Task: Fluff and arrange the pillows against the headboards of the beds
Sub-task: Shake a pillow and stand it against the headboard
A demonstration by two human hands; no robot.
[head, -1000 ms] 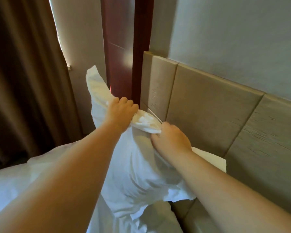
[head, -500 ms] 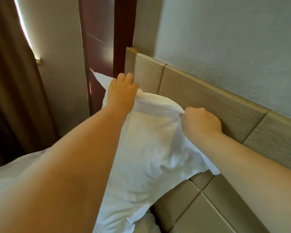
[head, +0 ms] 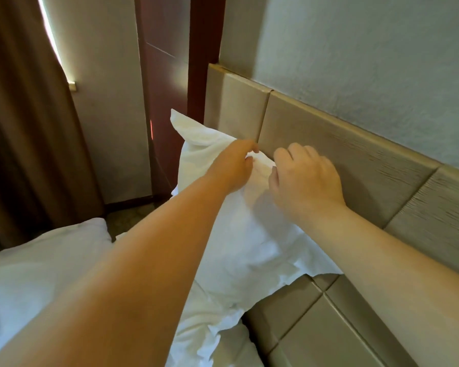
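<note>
The white cloth pillow (head: 249, 234) looks soft and light, best held at its far top edge, where the left hand (head: 233, 168) pinches it; the right hand (head: 305, 181) curls alongside, grip unclear.

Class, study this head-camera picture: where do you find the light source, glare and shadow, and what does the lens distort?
Head view: daylight burns out in the gap beside the curtain; a soft sheen lies on the red wood panel; the right hand casts a shadow on the pillow; the wide lens makes the near left forearm loom large.
</note>
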